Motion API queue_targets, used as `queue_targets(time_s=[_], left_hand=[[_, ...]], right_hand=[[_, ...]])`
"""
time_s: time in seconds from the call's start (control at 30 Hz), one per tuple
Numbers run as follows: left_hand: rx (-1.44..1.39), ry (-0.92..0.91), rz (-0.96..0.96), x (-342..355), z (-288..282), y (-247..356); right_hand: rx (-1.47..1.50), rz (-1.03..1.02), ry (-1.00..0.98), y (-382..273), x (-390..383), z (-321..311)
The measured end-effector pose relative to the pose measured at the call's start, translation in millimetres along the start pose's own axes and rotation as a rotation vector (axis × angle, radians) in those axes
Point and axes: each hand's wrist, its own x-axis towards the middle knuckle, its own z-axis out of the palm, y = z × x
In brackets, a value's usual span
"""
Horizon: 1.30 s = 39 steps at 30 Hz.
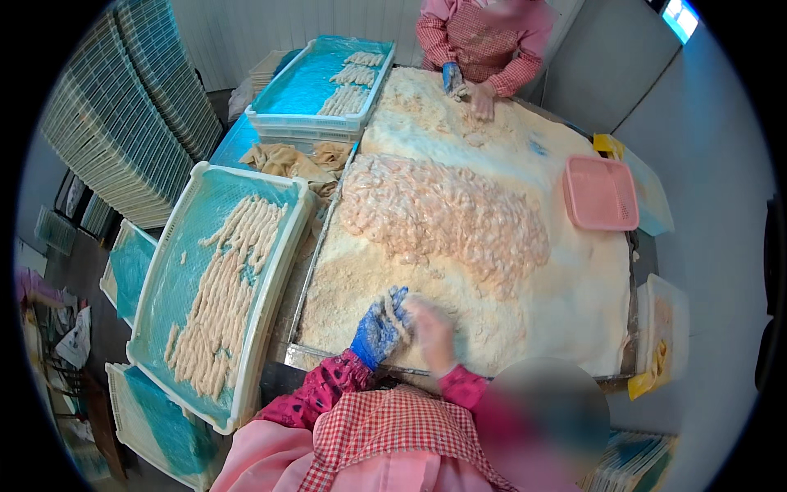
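Observation:
Over the near edge of the breading-covered table, my left hand [377,332] in a blue glove dusted with crumbs is closed round a crumb-coated strip of raw meat [395,316]. My right hand [433,334], in a clear plastic glove, is held close beside it, its fingertips by the strip. Its fingers are smeared, so their closing does not show. Pale breading [344,283] lies heaped just beyond both hands. Farther in, a broad pile of wet raw meat strips [443,213] spreads across the middle of the table.
To the left, a white crate [138,324] lined with blue-green film bears rows of coated strips [217,312]. Another lined crate [307,123] stands behind it, past brown cloths [287,162]. A pink basket [601,193] sits at the right. Across the table, another person's gloved hands [470,94] work.

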Motion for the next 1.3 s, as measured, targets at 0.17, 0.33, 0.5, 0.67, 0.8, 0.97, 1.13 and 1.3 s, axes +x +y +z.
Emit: queue_targets(time_s=[0.17, 0.33, 0.5, 0.67, 0.8, 0.97, 1.13, 1.3], left_hand=[[-0.402, -0.293, 0.022, 13, 13, 5], [0.857, -0.265, 0.28, 8, -6, -5], [-0.132, 0.041, 0.179, 14, 29, -32], [0.101, 0.077, 0.291, 9, 30, -35], [-0.174, -0.165, -0.043, 15, -6, -22], [-0.634, -0.236, -0.142, 12, -22, 27], [-0.415, -0.072, 0.341, 36, -41, 202], [0.983, 0.698, 0.996, 86, -141, 382]], right_hand=[[-0.075, -0.197, -0.215, -19, -16, 8], [-0.346, -0.508, -0.132, -29, 13, 18], [-0.479, -0.489, 0.072, -9, 23, 19], [-0.286, -0.399, -0.07, -1, 18, 28], [-0.019, -0.415, -0.083, -16, 20, 34], [-0.215, -0.19, -0.204, 1, 30, -12], [-0.384, -0.034, -0.216, 74, 7, -44], [-0.475, -0.197, -0.201, 43, 14, -22]])
